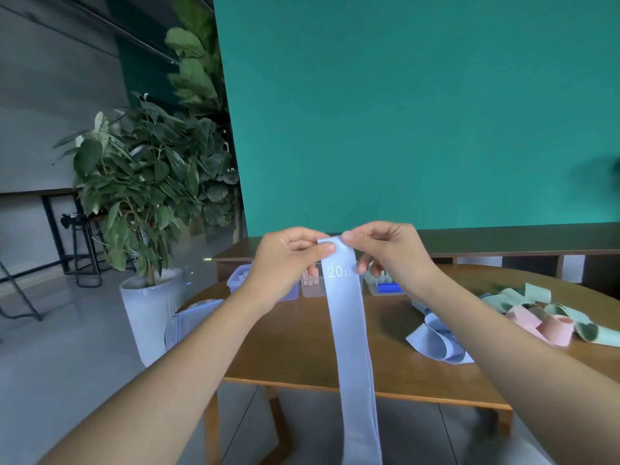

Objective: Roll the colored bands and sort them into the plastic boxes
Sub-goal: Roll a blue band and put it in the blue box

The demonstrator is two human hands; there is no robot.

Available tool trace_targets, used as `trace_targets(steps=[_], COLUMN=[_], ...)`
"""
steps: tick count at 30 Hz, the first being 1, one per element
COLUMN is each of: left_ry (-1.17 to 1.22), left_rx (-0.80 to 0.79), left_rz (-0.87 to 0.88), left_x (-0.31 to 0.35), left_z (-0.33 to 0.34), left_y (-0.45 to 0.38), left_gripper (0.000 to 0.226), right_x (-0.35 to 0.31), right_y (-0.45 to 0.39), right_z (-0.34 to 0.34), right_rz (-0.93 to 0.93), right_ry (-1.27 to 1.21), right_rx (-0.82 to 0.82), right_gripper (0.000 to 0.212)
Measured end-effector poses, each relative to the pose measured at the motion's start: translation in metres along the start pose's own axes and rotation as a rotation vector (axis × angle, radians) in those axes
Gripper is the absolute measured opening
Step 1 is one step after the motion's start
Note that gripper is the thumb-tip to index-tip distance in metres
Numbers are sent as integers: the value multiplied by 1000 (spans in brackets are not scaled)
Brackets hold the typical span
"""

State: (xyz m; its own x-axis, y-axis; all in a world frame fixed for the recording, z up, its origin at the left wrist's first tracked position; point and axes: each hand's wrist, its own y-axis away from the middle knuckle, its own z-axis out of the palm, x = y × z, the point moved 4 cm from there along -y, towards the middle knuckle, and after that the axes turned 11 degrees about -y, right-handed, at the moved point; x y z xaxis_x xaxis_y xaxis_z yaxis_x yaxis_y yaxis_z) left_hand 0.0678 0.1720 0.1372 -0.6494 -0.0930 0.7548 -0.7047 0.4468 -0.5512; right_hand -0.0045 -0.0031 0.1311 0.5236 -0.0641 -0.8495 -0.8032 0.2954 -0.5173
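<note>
Wooden table [302,344] below; your left hand [285,263] and right hand [385,253] pinch the blue band [352,330] top corners. Limp, light, probably stretchy: roll from this end.

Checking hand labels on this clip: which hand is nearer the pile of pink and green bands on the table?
Right. The right hand pinches the blue band's top corner on the pile's side; the left hand holds the opposite corner, farther away.

Both hands, left hand [288,260] and right hand [385,253], pinch the top of a blue band [352,330] hanging down between them. Plastic boxes [310,285] sit just behind the hands.
</note>
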Motion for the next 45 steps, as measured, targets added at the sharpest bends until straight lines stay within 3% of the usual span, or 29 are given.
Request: trace_targets(steps=[7,21,34,45], left_ry=[-145,-292,-306,-203], left_rx=[-38,-51,2,87], left_rz=[-138,-305,-332,-370], left_x=[-90,-245,-313,-337], left_z=[31,79,90,95], left_y=[5,-37,-96,-119], left_gripper=[1,9,11,15], right_x=[86,246,306,333], right_y=[2,-49,-108,-135], right_z=[-13,-35,-35,-34], right_rz=[162,320,361,397], right_ry=[123,334,267,388], right_rx=[-76,-94,24,98], right_gripper=[17,10,13,24])
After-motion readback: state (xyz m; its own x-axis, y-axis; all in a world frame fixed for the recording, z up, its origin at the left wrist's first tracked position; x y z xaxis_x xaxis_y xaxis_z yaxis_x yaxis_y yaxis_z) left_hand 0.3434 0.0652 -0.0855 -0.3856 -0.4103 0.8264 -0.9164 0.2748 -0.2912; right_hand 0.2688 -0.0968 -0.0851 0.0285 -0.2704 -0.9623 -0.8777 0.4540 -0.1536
